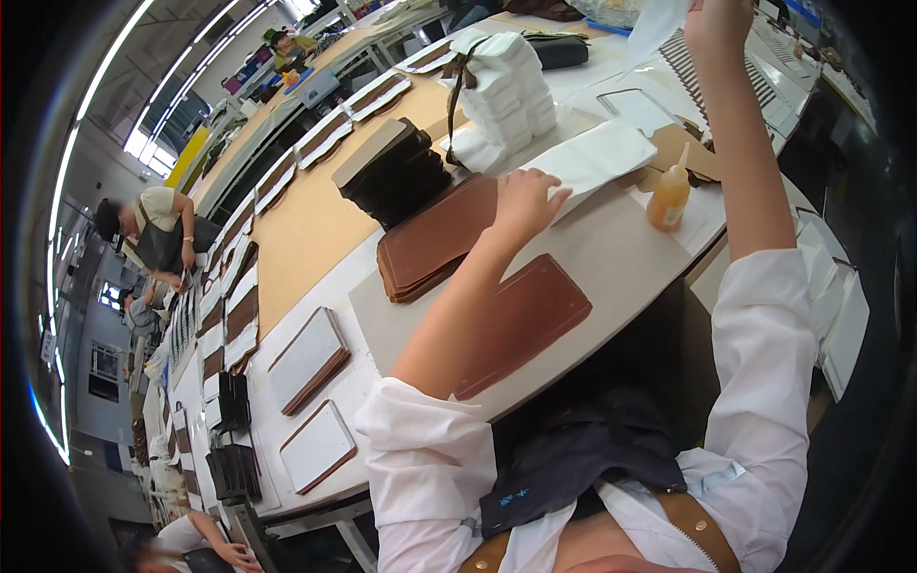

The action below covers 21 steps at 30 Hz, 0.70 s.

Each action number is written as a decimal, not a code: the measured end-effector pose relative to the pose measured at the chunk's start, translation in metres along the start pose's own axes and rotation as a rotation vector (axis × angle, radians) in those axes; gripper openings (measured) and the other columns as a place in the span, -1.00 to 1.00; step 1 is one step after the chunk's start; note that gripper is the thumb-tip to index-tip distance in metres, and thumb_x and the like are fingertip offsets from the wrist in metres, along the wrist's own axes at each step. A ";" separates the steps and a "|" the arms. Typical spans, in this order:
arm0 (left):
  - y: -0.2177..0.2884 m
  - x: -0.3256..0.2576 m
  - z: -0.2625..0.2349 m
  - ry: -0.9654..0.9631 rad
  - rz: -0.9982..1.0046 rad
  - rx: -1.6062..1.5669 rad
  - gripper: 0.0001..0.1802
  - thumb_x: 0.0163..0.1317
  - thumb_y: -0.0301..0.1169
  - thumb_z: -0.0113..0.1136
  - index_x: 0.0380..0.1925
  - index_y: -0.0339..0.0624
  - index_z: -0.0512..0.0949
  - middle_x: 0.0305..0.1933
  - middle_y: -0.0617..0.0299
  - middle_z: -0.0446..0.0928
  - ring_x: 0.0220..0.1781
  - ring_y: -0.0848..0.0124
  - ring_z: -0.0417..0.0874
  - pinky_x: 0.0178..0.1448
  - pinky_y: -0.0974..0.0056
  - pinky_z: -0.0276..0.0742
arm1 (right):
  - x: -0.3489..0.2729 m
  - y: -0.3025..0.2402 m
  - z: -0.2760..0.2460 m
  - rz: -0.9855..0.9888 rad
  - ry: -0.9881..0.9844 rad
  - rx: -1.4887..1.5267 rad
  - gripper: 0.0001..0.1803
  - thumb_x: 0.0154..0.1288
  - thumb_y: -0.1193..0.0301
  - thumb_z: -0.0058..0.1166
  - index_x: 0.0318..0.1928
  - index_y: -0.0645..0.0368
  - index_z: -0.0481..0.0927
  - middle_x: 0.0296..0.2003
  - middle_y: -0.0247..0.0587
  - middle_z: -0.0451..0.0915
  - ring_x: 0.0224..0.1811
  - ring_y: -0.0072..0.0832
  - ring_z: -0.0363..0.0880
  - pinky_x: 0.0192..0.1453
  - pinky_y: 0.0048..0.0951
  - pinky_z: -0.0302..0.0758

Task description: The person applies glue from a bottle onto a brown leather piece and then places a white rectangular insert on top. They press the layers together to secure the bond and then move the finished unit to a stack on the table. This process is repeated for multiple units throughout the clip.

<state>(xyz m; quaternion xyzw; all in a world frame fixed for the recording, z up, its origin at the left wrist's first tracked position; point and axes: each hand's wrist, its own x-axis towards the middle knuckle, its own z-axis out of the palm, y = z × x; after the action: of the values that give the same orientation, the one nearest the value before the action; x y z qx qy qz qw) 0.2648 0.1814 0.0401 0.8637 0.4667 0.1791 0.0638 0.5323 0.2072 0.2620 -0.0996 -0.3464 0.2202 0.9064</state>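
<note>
My left hand [523, 203] rests over a stack of reddish-brown leather-like panels [425, 239], beside the near end of a white rectangular panel [602, 158]. Its fingers are slightly bent and apart, with nothing visible gripped in them. Up at the top right, my right hand [721, 27] is raised, its fingers closed at the edge of a thin white sheet [659, 29]; the frame's rim cuts part of that hand off. One brown panel [540, 310] lies flat on the table below my left forearm, which covers part of it.
An amber squeeze bottle [669, 199] with a pointed nozzle stands between my arms. Behind the brown panels rise a dark stack [396, 172] and a tall white bundle [506, 95]. White-topped panels [310, 358] lie at the left. Another person [167, 224] works farther left.
</note>
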 end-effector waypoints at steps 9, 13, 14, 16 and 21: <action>0.043 -0.030 -0.159 0.060 -0.098 -1.532 -0.43 0.55 0.02 0.02 0.16 -0.33 0.52 0.08 0.08 0.65 0.01 0.33 0.69 0.19 0.19 0.59 | -0.198 -0.011 0.022 0.078 -0.844 -0.398 -0.93 0.42 0.57 0.07 -0.15 0.27 0.59 -0.17 -0.16 0.69 -0.15 -0.38 0.67 -0.07 -0.29 0.57; 0.039 -0.067 -0.185 0.149 -0.225 -1.154 -0.52 0.53 -0.04 0.08 0.12 -0.24 0.56 -0.06 0.22 0.66 -0.04 0.49 0.69 0.07 0.32 0.61 | -0.233 -0.028 0.020 -0.215 -0.972 -0.523 -0.88 0.34 0.54 0.20 -0.13 0.21 0.60 -0.04 -0.14 0.69 -0.06 -0.07 0.66 0.02 -0.25 0.60; 0.047 -0.076 -0.190 0.222 -0.289 -1.085 -0.52 0.52 -0.06 0.10 -0.01 -0.34 0.64 -0.19 0.28 0.67 -0.19 0.56 0.63 -0.02 0.39 0.53 | -0.238 -0.033 0.018 -0.218 -0.969 -0.502 -0.87 0.33 0.53 0.22 -0.13 0.19 0.60 -0.03 -0.14 0.69 -0.04 -0.08 0.66 0.04 -0.24 0.59; 0.056 -0.092 -0.208 0.162 -0.236 -0.838 -0.55 0.54 -0.11 0.09 -0.02 -0.36 0.64 -0.22 0.31 0.66 -0.25 0.57 0.62 -0.06 0.41 0.53 | -0.235 -0.039 0.016 -0.337 -0.956 -0.455 -0.66 0.29 0.47 0.31 0.05 0.15 0.55 0.02 -0.17 0.67 0.06 -0.14 0.65 0.21 -0.25 0.55; 0.060 -0.119 -0.240 -0.086 -0.092 -0.170 -0.65 0.49 -0.25 0.15 -0.24 -0.40 0.63 -0.52 0.13 0.54 -0.46 0.49 0.51 -0.30 0.25 0.44 | -0.230 -0.029 0.021 0.095 -1.019 -0.478 -0.13 0.21 0.37 0.46 0.41 0.20 0.21 0.05 -0.20 0.66 0.19 -0.34 0.60 0.37 -0.32 0.44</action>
<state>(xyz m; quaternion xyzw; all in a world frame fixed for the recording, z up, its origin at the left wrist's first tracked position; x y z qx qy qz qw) 0.1632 0.0354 0.2499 0.8398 0.4856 0.1780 0.1650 0.3752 0.0741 0.1527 -0.1985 -0.7756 0.1964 0.5661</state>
